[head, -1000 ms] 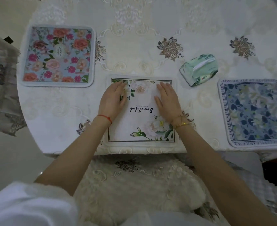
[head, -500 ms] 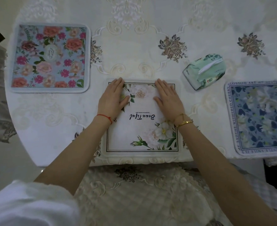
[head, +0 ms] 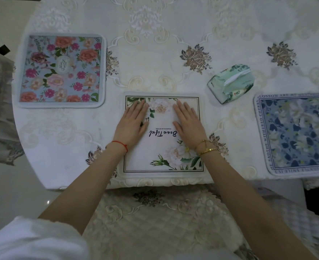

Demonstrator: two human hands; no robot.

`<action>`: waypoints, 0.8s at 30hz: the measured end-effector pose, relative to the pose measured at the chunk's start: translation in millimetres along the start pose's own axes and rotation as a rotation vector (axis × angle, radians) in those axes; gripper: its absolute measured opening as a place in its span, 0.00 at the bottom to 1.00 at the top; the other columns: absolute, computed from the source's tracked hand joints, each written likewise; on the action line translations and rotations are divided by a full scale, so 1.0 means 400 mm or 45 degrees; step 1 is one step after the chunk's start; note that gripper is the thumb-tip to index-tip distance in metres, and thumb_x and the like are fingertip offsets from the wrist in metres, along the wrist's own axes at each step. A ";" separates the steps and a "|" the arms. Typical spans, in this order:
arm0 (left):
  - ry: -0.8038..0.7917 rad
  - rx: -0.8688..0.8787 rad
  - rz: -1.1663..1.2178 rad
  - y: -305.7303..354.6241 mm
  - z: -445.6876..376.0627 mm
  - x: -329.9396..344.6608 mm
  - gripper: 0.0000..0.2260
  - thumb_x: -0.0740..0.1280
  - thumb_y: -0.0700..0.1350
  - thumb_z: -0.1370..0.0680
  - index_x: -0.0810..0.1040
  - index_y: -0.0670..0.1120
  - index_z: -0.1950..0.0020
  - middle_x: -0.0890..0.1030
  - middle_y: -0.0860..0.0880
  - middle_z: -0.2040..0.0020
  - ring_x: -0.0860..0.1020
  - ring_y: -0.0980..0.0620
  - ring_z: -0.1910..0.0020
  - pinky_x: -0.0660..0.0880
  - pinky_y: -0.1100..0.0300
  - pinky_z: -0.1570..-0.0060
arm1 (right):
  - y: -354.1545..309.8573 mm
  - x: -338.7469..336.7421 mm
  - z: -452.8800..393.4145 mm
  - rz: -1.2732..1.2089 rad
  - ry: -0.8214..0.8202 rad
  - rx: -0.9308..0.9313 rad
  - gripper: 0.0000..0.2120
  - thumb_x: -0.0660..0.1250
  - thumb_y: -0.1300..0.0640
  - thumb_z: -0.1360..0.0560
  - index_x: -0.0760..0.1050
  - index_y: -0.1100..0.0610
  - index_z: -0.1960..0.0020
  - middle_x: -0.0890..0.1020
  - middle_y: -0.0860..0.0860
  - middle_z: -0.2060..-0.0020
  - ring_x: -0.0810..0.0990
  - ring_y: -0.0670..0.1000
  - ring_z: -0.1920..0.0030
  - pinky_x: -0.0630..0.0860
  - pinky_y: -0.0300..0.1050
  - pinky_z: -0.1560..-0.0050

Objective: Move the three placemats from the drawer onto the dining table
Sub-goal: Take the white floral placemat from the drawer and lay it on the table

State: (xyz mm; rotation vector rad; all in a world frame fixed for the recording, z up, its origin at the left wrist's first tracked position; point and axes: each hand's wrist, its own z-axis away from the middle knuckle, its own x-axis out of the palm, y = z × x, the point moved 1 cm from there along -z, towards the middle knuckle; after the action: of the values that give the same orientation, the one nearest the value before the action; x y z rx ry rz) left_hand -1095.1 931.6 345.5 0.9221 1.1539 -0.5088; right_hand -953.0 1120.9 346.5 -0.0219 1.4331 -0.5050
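Both hands, left [head: 134, 126] and right [head: 187, 126], are pressed flat, gripping nothing, on the white placemat [head: 163, 158] at lower centre. It should be smoothed evenly outward.

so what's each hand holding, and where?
Nothing held. Left hand and right hand lie flat, palms down, on the white placemat.

Lace tablecloth [head: 173, 59] with brown embroidered flowers [head: 196, 57] — green tissue pack [head: 231, 83] lying on it, tilted. Quilted chair cushion [head: 155, 222] below the edge — pale floor [head: 8, 184] at left.
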 end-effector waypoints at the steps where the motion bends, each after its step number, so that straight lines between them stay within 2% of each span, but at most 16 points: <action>1: 0.006 -0.024 -0.001 -0.006 0.006 0.000 0.26 0.54 0.52 0.18 0.53 0.46 0.21 0.54 0.48 0.21 0.50 0.49 0.22 0.49 0.52 0.23 | 0.006 0.002 0.007 -0.008 0.002 0.013 0.26 0.50 0.50 0.17 0.48 0.56 0.22 0.50 0.52 0.22 0.46 0.52 0.22 0.45 0.50 0.23; 5: 0.050 -0.123 0.026 -0.048 0.058 -0.007 0.26 0.56 0.50 0.18 0.55 0.44 0.22 0.56 0.47 0.21 0.53 0.49 0.22 0.52 0.51 0.23 | 0.065 -0.007 0.068 -0.042 0.012 0.089 0.26 0.50 0.50 0.17 0.49 0.56 0.22 0.52 0.51 0.22 0.48 0.50 0.23 0.46 0.51 0.23; 9: 0.032 -0.189 -0.018 -0.074 0.130 -0.019 0.27 0.56 0.49 0.18 0.54 0.42 0.22 0.55 0.45 0.21 0.53 0.46 0.22 0.49 0.52 0.23 | 0.101 -0.017 0.131 -0.009 0.027 0.178 0.28 0.47 0.47 0.19 0.50 0.58 0.22 0.54 0.53 0.23 0.49 0.52 0.23 0.45 0.53 0.23; 12: 0.012 -0.138 -0.014 -0.040 0.183 -0.026 0.28 0.57 0.49 0.18 0.51 0.42 0.22 0.53 0.44 0.21 0.49 0.46 0.22 0.46 0.52 0.23 | 0.066 -0.016 0.168 -0.001 0.037 0.188 0.28 0.50 0.49 0.18 0.48 0.59 0.22 0.51 0.54 0.22 0.47 0.53 0.22 0.43 0.51 0.23; 16: -0.026 -0.019 0.006 0.063 0.236 0.000 0.29 0.56 0.51 0.18 0.49 0.43 0.21 0.51 0.46 0.21 0.47 0.48 0.22 0.47 0.52 0.23 | -0.024 0.021 0.223 0.010 -0.046 0.036 0.30 0.52 0.48 0.17 0.43 0.58 0.22 0.46 0.53 0.22 0.42 0.52 0.22 0.42 0.49 0.23; 19: -0.096 -0.049 -0.005 0.089 0.258 0.034 0.28 0.54 0.51 0.17 0.48 0.43 0.21 0.50 0.45 0.21 0.46 0.49 0.22 0.47 0.53 0.23 | -0.047 0.050 0.255 0.018 -0.093 0.051 0.30 0.47 0.44 0.18 0.43 0.58 0.22 0.47 0.53 0.22 0.42 0.52 0.23 0.45 0.50 0.23; 24: -0.091 -0.112 -0.032 0.056 0.295 0.036 0.28 0.54 0.52 0.18 0.50 0.43 0.21 0.52 0.46 0.21 0.49 0.49 0.22 0.45 0.55 0.24 | 0.002 0.044 0.319 0.086 -0.119 0.106 0.33 0.41 0.40 0.21 0.43 0.56 0.22 0.46 0.50 0.22 0.43 0.48 0.23 0.43 0.50 0.23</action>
State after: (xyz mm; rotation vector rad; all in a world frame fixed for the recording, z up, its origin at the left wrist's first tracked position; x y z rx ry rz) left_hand -1008.3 847.9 353.6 0.8086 1.1153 -0.5034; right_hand -831.2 1079.2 349.8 0.0684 1.3163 -0.5009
